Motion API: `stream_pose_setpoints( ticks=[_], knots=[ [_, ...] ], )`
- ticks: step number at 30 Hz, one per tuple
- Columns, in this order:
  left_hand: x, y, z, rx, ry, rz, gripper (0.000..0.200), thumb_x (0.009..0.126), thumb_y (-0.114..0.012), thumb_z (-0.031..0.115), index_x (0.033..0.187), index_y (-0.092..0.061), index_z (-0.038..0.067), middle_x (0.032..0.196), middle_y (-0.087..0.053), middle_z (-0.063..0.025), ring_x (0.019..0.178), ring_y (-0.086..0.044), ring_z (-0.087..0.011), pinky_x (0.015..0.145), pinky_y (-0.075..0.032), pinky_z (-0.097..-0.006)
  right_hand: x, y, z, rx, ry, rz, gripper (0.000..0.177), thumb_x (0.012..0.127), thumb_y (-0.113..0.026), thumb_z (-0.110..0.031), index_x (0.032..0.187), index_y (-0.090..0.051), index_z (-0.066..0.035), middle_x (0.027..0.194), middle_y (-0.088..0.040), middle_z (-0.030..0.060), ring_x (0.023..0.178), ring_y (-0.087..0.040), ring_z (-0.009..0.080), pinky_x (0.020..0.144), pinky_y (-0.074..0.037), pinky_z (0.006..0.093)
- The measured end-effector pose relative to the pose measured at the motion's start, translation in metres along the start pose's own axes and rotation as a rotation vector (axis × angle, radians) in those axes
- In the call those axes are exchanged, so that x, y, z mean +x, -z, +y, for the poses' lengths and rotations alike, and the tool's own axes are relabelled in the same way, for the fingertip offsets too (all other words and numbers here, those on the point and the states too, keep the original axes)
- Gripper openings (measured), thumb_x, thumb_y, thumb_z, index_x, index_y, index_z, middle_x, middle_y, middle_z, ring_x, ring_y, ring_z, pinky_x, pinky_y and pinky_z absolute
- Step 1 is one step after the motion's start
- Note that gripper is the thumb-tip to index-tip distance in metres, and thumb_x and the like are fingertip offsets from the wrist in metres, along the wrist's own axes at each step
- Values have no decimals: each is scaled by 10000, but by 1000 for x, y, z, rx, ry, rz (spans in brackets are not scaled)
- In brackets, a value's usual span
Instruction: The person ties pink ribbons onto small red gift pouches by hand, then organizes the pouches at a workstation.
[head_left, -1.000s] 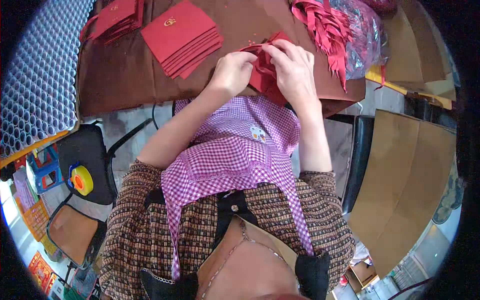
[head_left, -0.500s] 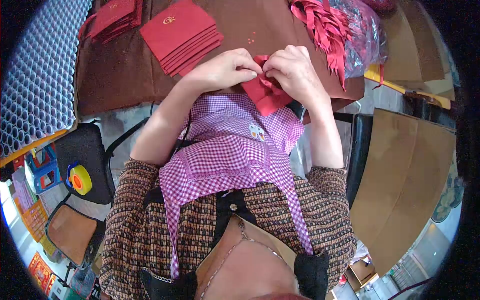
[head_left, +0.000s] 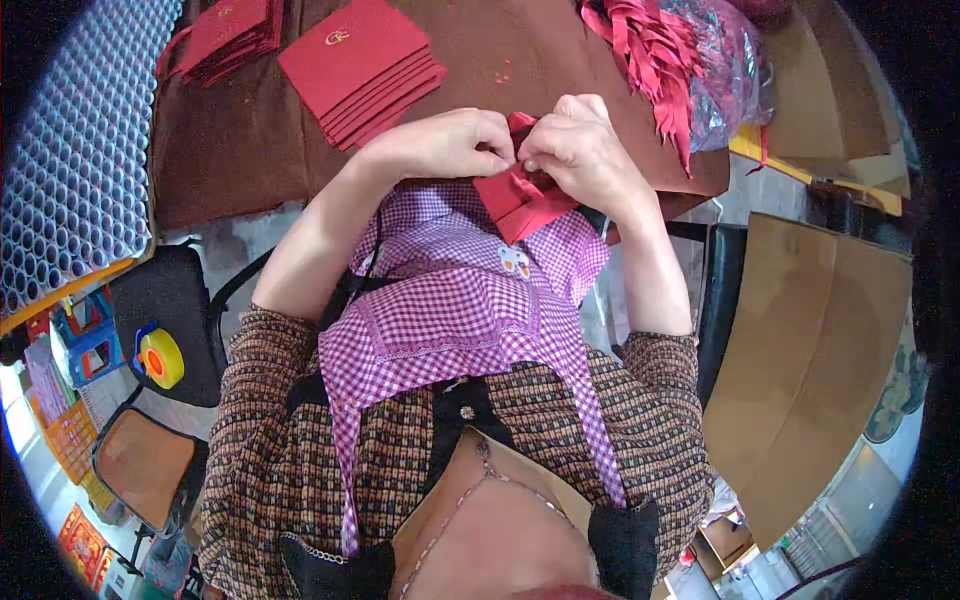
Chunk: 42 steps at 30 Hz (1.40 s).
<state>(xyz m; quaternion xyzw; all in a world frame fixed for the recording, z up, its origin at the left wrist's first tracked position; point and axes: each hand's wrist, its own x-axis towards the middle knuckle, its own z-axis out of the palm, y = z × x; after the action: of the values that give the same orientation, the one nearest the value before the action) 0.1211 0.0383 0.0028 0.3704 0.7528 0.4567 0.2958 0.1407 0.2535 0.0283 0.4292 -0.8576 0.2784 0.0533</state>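
Note:
At the table's front edge, a small red folder or pouch (head_left: 522, 212) with a red ribbon (head_left: 528, 178) lies tilted between my hands, partly over the checked apron. My left hand (head_left: 465, 143) is closed in a pinch at the ribbon, on the left side of the red piece. Opposite it, my right hand (head_left: 580, 148) is also closed, its fingertips pinching the ribbon and covering the piece's upper part. The fingertips of both hands almost meet. A stack of similar red folders (head_left: 350, 60), the top one with a gold emblem, lies beyond my left hand.
Another red stack (head_left: 228, 38) sits at the far left of the brown-covered table (head_left: 230, 150). Loose red ribbons (head_left: 650, 60) lie on clear plastic (head_left: 730, 80) at the upper right. Tiny red bits (head_left: 503, 78) dot the cloth. Cardboard (head_left: 810, 380) stands at the right.
The red piece has shifted slightly down and left and turned a little. My left hand has dropped slightly and its fingers are curled tighter; my right hand stays at the ribbon.

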Motion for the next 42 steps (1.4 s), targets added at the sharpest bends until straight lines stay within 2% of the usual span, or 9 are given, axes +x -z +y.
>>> stream_pose_setpoints(
  ticks=[12,15,18,24,30,32,38,40,42],
  knots=[
    [-2,-35,-24,-56,-125,428,172,779,-566,126,843,-635,-18,850,-598,-109,827,-594,-209,739,-478,-319,-5,6,-5,-68,19,-89,76,681,-688,-84,745,-661,-114,674,-569,-15,729,-501,177,830,-370,330],
    [-9,-19,-15,-748,314,517,141,856,-543,138,885,-621,23,809,-605,-47,699,-566,-119,585,-464,-240,-8,9,-2,7,29,-198,81,679,-690,-88,749,-664,-118,665,-553,-6,737,-506,181,831,-371,334],
    [-12,-8,-27,-857,194,816,187,899,-518,147,908,-610,-16,828,-607,-74,699,-588,-147,595,-488,-262,-16,11,2,-11,-11,-176,84,682,-691,-88,759,-668,-112,682,-551,4,740,-510,191,836,-368,333],
    [-8,-13,-23,-1132,150,945,167,914,-487,114,958,-547,-36,908,-588,-113,716,-583,-191,605,-505,-321,-18,19,8,-20,-117,-212,110,759,-671,-152,852,-672,-95,738,-563,54,844,-505,223,863,-358,345],
    [-23,-50,-21,-994,159,923,267,942,-480,164,1108,-521,-40,998,-591,-127,873,-607,-224,743,-512,-332,-22,12,13,15,-184,-104,118,748,-679,-165,821,-665,-74,720,-591,46,794,-519,214,846,-355,341],
    [-31,-62,-20,-874,305,612,317,944,-483,180,1185,-513,-24,1068,-595,-112,925,-588,-173,818,-484,-302,-21,10,14,-7,-209,-91,115,747,-679,-164,809,-661,-68,717,-608,45,782,-532,213,842,-354,338],
    [-7,-74,-6,-696,136,483,312,951,-472,149,1193,-522,-40,1094,-599,-50,999,-548,-105,900,-435,-270,-11,16,19,188,-168,-55,142,773,-668,-167,842,-659,-43,757,-628,73,748,-587,237,756,-431,341],
    [-1,-74,-3,-868,105,491,299,961,-462,146,1197,-525,-27,1074,-603,-40,986,-551,-105,892,-440,-270,-11,25,24,141,-417,197,178,800,-663,-198,842,-656,-26,744,-629,92,753,-606,232,683,-465,322],
    [-3,-69,1,-882,68,478,293,968,-457,156,1190,-533,-20,1070,-604,-42,975,-554,-103,886,-443,-267,-14,26,29,47,-542,162,202,819,-655,-211,847,-657,-11,737,-633,111,757,-606,171,657,-466,287]
  ],
)
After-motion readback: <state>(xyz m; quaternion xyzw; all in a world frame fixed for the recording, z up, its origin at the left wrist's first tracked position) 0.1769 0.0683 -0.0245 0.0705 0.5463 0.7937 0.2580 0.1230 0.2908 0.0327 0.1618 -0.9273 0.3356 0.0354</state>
